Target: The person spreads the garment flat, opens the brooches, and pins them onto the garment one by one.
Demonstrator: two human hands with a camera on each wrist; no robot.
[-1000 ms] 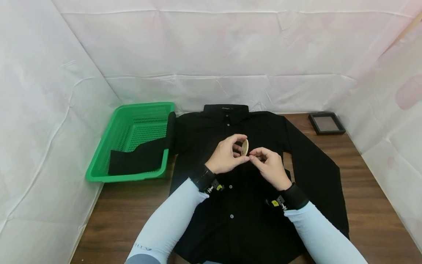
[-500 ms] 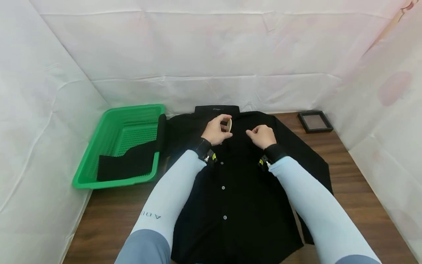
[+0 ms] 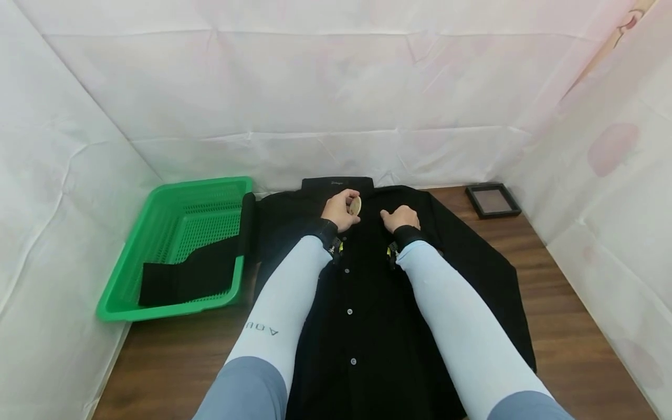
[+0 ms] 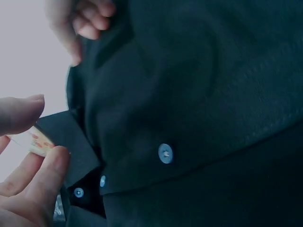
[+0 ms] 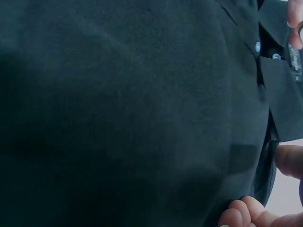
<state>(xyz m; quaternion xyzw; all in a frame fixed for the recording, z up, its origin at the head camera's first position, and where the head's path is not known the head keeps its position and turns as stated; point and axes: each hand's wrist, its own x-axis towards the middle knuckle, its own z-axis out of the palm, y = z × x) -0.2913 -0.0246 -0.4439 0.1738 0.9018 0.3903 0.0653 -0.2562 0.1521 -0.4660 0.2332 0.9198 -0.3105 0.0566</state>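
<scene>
While the black shirt (image 3: 378,303) lies buttoned and face up on the brown tabletop (image 3: 173,361), its long axis runs away from the person, collar at the far edge by the white backdrop, hem nearest the body. The left hand (image 3: 341,210) rests at the collar and pinches a small pale round disc (image 3: 356,205) between thumb and fingers. The right hand (image 3: 401,217), fingers curled, grips the shirt fabric just beside the collar's right side. One sleeve drapes into the green basket (image 3: 157,245) on the left; a small dark frame (image 3: 492,200) sits at the far right.
</scene>
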